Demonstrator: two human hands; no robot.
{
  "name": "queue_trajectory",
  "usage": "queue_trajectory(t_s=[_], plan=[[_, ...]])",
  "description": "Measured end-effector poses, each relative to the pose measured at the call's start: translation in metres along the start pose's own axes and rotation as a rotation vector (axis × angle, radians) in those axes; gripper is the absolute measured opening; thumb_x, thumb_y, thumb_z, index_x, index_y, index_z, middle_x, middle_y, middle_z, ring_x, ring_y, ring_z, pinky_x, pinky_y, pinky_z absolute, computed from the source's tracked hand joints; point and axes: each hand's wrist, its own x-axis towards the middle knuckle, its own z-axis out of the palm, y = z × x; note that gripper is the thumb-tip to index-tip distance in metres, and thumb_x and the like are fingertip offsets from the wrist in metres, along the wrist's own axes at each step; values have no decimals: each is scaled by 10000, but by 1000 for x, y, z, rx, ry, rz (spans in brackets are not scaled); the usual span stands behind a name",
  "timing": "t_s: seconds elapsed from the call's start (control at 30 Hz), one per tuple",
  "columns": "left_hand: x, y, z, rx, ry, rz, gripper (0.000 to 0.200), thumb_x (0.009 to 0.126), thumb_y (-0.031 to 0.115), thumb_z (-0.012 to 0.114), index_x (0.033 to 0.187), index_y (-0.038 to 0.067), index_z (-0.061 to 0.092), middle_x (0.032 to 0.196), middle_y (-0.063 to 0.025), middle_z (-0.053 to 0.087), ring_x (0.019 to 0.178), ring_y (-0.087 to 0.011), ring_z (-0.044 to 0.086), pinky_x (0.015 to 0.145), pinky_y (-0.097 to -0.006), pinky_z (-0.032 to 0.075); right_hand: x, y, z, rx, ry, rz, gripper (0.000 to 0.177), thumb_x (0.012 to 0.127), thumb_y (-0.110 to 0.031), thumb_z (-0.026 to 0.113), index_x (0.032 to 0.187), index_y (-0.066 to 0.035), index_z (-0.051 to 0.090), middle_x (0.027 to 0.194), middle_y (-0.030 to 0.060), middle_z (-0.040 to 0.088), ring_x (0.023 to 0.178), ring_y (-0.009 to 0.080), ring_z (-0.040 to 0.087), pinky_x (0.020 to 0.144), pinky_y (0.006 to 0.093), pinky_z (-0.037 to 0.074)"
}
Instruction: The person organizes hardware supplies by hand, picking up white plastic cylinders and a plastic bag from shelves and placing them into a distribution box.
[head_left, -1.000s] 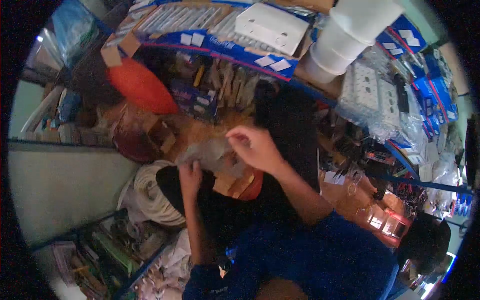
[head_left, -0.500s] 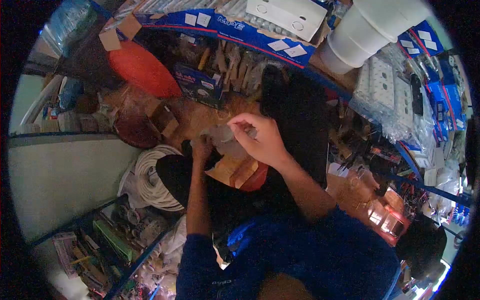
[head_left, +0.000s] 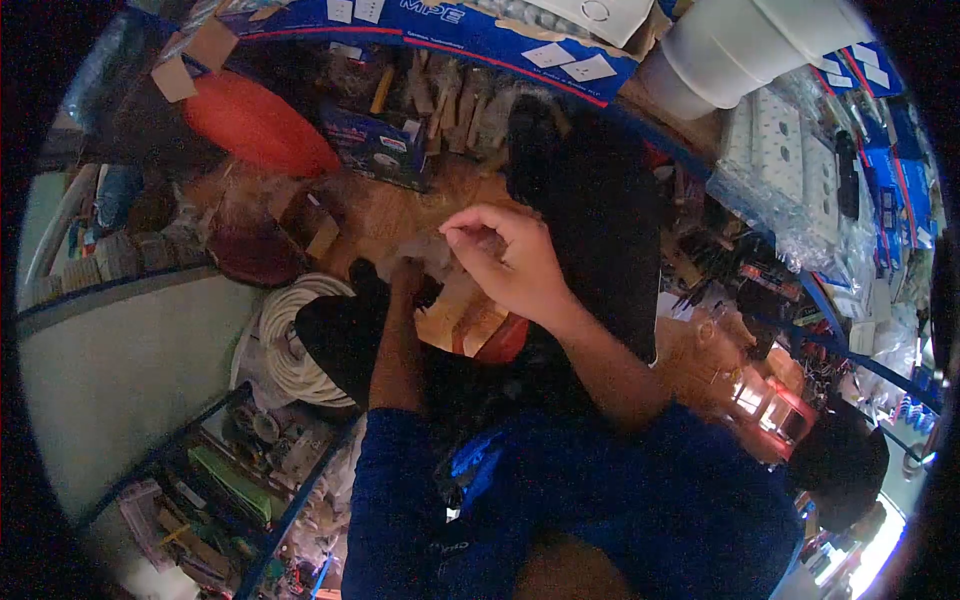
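**A thin pinch over a crowded shelf**

The likeliest slip, as I judge it, is at the right hand (head_left: 515,272); it holds the bag (head_left: 428,250) only by thumb and forefinger, pressed together on the film's upper edge; so small a grip on slick plastic could let go, or the film could stretch and tear if the two hands pull apart. Anything dropped would fall among the card scraps (head_left: 458,320) just below the fingers, or into the coil (head_left: 285,350) further down to their left, and be hard to find. What the bag holds is too blurred to tell.

The right forearm comes up from the lower right, wrist bent inward, knuckles toward the camera; the pinching fingertips (head_left: 462,236) point left, the other fingers loosely curled behind them. The left hand (head_left: 403,280) rises on a blue-sleeved arm, just left of and below that pinch, touching the bag's lower end; its fingers are in shadow, so I cannot tell whether they close on the film. A black cloth (head_left: 600,210) hangs just right of the right hand's knuckles.
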Motion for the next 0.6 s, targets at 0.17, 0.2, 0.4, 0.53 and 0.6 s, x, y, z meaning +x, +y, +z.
queue_trajectory(t_s=[0.17, 0.2, 0.4, 0.53, 0.6], plan=[[-34, 42, -41, 4, -159, -130, 543, 730, 436, 714, 987, -38, 656, 1031, -266, 658, 984, -386, 649, 807, -458, 507, 0, 7, 6, 25, -1, -13, 110, 891, -75, 639, 970, -7, 678, 838, 27, 675, 778, 66, 599, 702, 249, 476], [-35, 48, -45, 105, -248, -174, 552, 701, 434, 737, 983, -34, 661, 1029, -257, 662, 978, -382, 652, 805, -455, 509, -1, 7, 6, 33, -8, -11, 110, 890, -74, 640, 970, -7, 677, 838, 28, 676, 776, 67, 598, 702, 251, 477], [-55, 54, -39, -81, 67, -12, 499, 664, 376, 769, 959, -15, 673, 962, -244, 675, 941, -384, 660, 765, -462, 519, -3, 8, 6, 63, -38, 30, 109, 894, -84, 642, 959, -4, 675, 826, 28, 671, 770, 60, 590, 695, 251, 475], [-29, 38, -38, 46, 126, -24, 438, 712, 355, 738, 957, -3, 676, 974, -228, 675, 945, -376, 657, 751, -468, 524, -4, 4, 7, 2, -24, -14, 122, 903, -110, 639, 950, -4, 674, 836, 30, 678, 772, 64, 594, 702, 247, 475], [-24, 22, -28, 39, 175, 5, 400, 741, 346, 715, 944, 2, 678, 964, -221, 675, 924, -376, 659, 743, -468, 525, -4, 3, 9, -3, -25, -24, 130, 906, -121, 638, 948, -3, 673, 848, 31, 682, 783, 67, 598, 713, 249, 478]])
